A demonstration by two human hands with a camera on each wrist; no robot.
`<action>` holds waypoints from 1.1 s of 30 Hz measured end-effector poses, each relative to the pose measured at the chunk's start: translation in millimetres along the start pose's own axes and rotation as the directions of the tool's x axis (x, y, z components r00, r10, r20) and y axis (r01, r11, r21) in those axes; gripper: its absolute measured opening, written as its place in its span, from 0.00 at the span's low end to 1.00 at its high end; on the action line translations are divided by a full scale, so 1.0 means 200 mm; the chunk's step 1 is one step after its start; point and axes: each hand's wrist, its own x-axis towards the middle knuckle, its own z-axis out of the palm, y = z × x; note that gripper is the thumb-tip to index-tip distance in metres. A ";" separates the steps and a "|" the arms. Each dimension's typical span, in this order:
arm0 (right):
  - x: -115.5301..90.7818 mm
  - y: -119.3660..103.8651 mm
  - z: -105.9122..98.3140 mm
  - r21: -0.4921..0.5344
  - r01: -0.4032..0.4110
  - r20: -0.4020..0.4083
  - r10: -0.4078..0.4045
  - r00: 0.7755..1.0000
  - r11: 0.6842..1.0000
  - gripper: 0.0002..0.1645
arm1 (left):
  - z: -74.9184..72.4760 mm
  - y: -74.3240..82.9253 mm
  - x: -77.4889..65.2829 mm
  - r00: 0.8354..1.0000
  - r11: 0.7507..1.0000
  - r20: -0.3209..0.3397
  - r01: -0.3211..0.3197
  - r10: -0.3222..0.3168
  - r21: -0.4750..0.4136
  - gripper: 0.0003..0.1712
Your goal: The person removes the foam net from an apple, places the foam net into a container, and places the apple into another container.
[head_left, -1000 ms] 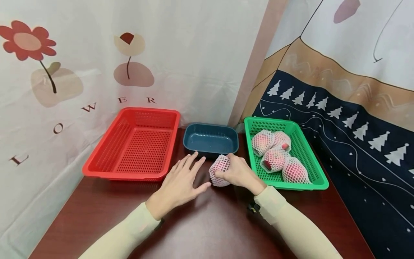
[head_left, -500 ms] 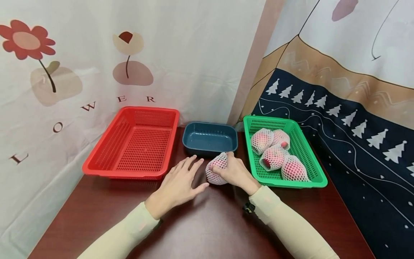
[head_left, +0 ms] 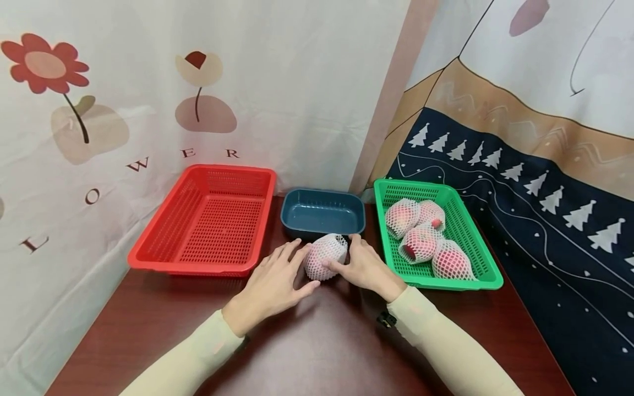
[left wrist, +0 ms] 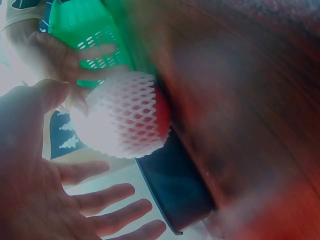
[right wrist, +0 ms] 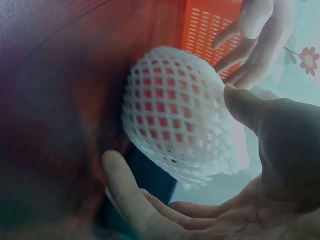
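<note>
The dark red-brown wooden worktop (head_left: 317,352) carries, at far left, a red rectangular perforated plastic basket (head_left: 223,231); at far right, a green rectangular perforated plastic basket (head_left: 448,284); between them, a dark blue rounded-rectangular tray (head_left: 322,217). Left hand (head_left: 274,283): released, fingers extended and spread. Right hand (head_left: 366,265): released, fingers loosely bent and apart. Pinkish-red round fruit in white foam netting (head_left: 321,259): rests on the worktop between both hands, near side of the tray, right thumb touching it. Four similar netted fruits (head_left: 421,243) lie in the green basket.
</note>
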 end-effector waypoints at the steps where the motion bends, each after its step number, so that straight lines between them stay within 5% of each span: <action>1: -0.01 0.00 -0.01 -0.014 0.000 0.001 0.000 1.000 1.000 0.66 | 0.00 0.00 0.00 1.000 1.000 -0.002 0.001 -0.001 -0.002 0.49; 7: -0.03 -0.01 -0.06 -0.072 0.052 -0.009 -0.053 0.999 0.996 0.69 | 0.01 -0.01 -0.01 1.000 1.000 0.002 0.015 -0.015 -0.014 0.49; 12: -0.04 -0.01 -0.09 -0.125 0.188 -0.044 -0.195 0.980 0.974 0.67 | 0.01 -0.02 -0.01 1.000 1.000 0.011 0.025 -0.025 -0.016 0.50; 15: -0.02 -0.01 -0.09 -0.143 0.316 -0.046 -0.325 0.945 0.938 0.63 | 0.00 -0.02 -0.02 1.000 1.000 0.006 0.020 -0.020 -0.012 0.51; 20: 0.03 0.01 -0.06 -0.200 0.516 -0.021 -0.530 0.848 0.833 0.58 | 0.01 -0.03 -0.02 1.000 1.000 0.005 0.018 -0.018 -0.010 0.52; 25: 0.07 0.02 -0.03 -0.251 0.626 0.018 -0.643 0.765 0.738 0.57 | 0.02 -0.04 -0.03 1.000 0.998 -0.008 0.025 -0.026 -0.049 0.50; 28: 0.08 0.02 -0.01 -0.279 0.651 0.036 -0.670 0.742 0.706 0.57 | 0.02 -0.04 -0.03 0.999 0.997 -0.025 0.024 -0.026 -0.075 0.50; 33: 0.10 0.03 0.01 -0.318 0.653 0.063 -0.672 0.738 0.687 0.57 | 0.02 -0.04 -0.03 0.998 0.994 -0.055 0.023 -0.029 -0.104 0.50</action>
